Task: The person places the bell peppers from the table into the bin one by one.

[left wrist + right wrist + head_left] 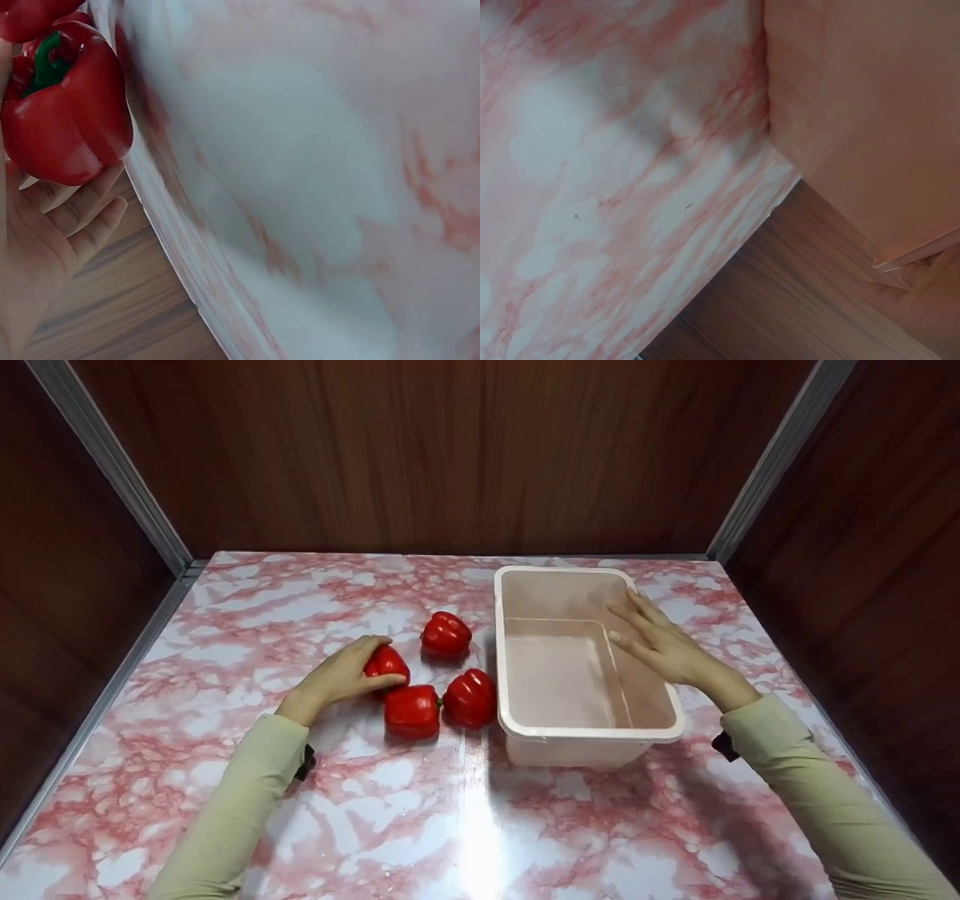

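On the left, my left hand has its thumb and fingers around a red bell pepper. The left wrist view shows this pepper with its green stem and the fingertips against its far side. Just in front lies another bell pepper on its side, its stem toward a third pepper by the bin. One more pepper sits farther back. My right hand rests over the right rim of a pale plastic bin, fingers extended; the bin holds nothing.
The table has a red-and-white marbled top. Dark wood-look panels rise behind it and at both sides, with grey metal strips at the corners.
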Demonstrator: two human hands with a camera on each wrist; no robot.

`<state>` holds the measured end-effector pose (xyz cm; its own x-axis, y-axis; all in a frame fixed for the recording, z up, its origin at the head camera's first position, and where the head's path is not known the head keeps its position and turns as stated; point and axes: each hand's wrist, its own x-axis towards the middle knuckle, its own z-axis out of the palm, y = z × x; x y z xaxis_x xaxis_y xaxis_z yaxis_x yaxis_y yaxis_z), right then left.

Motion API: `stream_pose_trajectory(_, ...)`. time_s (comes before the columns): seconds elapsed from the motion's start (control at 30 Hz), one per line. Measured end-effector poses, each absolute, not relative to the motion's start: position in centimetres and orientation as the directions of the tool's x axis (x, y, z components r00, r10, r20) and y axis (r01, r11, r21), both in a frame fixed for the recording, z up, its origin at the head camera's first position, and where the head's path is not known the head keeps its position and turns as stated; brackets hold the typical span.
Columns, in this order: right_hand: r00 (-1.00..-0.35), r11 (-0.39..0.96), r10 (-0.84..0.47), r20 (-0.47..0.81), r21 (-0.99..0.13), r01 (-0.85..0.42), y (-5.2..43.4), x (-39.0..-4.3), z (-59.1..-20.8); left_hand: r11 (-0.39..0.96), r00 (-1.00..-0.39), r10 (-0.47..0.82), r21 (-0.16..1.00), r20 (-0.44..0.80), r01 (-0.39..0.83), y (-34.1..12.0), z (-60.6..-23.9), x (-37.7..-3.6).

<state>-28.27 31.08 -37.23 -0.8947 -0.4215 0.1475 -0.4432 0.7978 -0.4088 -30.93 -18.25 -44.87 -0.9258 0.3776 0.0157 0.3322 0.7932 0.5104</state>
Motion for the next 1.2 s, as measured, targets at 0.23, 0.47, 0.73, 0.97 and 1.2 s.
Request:
stream_pose_trajectory(0.23, -0.893, 0.791, -0.422, 0.158, -0.417, -0.448, 31.0, -28.2, -37.3, 0.801, -0.929, 0.37, 0.503, 0.012, 0.326, -18.5, -44.4, -30.7)
stream_pose_trajectory(0.47, -0.892, 0.784, -0.421, 0.164, -0.429, -0.448, 31.0, -28.2, -37.3, 0.794, -0.93, 0.366, 0.516, 0.017, 0.322, -18.4, -44.3, -30.6)
stream_pose_trajectory(0.73, -0.893, 0.781, -0.419, 0.165, -0.436, -0.447, 31.1, -28.4, -37.4, 0.788, -0.93, 0.366, 0.522, 0.03, 0.327, -18.4, -44.0, -30.9)
stream_pose_trajectory(0.97, -0.895, 0.78, -0.417, 0.158, -0.445, -0.441, 31.0, -28.3, -37.3, 0.786, -0.927, 0.372, 0.518, 0.039, 0.338, -18.4, -43.7, -30.9)
stream_pose_trajectory(1.2, -0.897, 0.773, -0.413, 0.159, -0.459, -0.437, 31.0, -28.4, -37.4, 0.792, -0.923, 0.379, 0.496, 0.058, 0.356, -18.2, -43.4, -30.9)
